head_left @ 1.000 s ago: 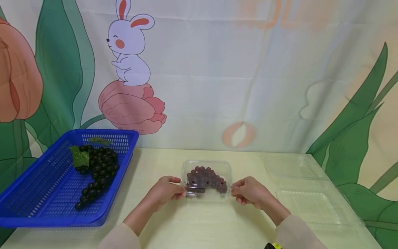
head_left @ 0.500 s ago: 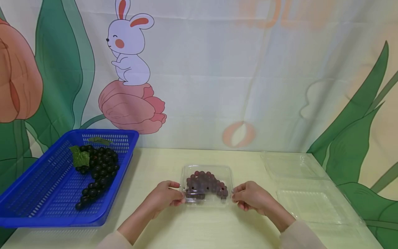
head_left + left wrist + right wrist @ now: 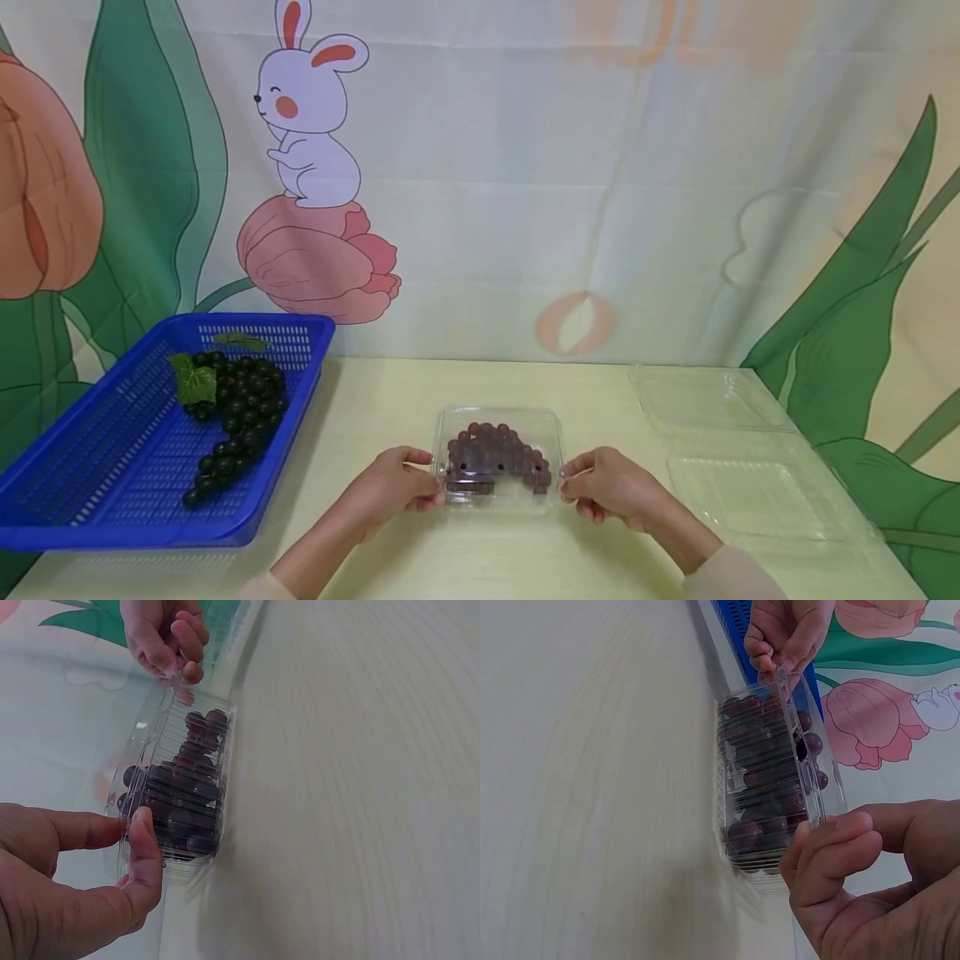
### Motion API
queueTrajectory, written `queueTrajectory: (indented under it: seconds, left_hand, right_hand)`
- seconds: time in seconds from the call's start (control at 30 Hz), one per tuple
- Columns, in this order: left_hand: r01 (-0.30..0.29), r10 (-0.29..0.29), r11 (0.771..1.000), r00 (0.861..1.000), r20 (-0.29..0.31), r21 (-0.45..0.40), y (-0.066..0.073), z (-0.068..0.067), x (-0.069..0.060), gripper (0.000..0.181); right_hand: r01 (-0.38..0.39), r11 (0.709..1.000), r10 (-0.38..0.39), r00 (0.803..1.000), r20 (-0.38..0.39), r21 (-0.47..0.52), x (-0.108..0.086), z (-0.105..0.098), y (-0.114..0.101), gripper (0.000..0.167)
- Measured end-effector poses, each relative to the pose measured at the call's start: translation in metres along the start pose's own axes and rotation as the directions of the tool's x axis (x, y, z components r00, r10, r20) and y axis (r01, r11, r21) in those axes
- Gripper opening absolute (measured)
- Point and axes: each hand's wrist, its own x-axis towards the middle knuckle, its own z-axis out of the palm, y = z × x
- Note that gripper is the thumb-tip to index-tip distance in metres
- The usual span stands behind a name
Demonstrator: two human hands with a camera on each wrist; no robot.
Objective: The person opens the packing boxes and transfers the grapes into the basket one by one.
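Largest first. A printed cloth backdrop [image 3: 480, 167] fills the upper half of the head view, rabbit and tulips at upper left. Below it, the pale surface [image 3: 480, 554] runs across the lower part.

Blue mesh basket [image 3: 127, 536]: lower left, near the left arm; probably set aside there as the fruit store, leaving the middle free for handling.

Unfolded clear tray [image 3: 705, 400]: right of frame, two flat halves, one behind the other. Presumably a spare, parked within right-hand reach.

Clear clamshell box [image 3: 536, 423]: lower centre, between the hands, lid apparently down. Its base is at or just above the surface; contact cannot be told.

Left hand [image 3: 397, 485]: grip pinching the box's left end, thumb and forefinger at the rim. Right hand [image 3: 606, 485]: grip pinching the opposite end likewise. I read the matched end holds as a way to keep the box level and spare its thin walls.

Black grape bunch [image 3: 243, 400]: in the basket, towards its right side.

Dark red grapes [image 3: 491, 450]: inside the box, seen through the plastic, so the box walls, not the fingers, contain them.

Green leaf [image 3: 195, 383]: against the black bunch, upper left of it.
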Motion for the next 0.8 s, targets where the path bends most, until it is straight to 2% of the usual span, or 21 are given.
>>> queueTrajectory:
  seconds: [0.3,0.8]
  left_hand:
    - [0.010,-0.010,1.000,1.000,0.006,0.017,-0.003,0.000,-0.007,0.047]
    - [0.031,-0.035,0.998,0.995,0.089,0.046,-0.006,-0.004,-0.018,0.048]
  right_hand:
    - [-0.019,1.000,0.019,1.000,0.008,-0.014,-0.008,0.003,0.001,0.023]
    - [-0.030,1.000,0.030,0.999,0.012,-0.008,-0.019,0.009,0.005,0.033]
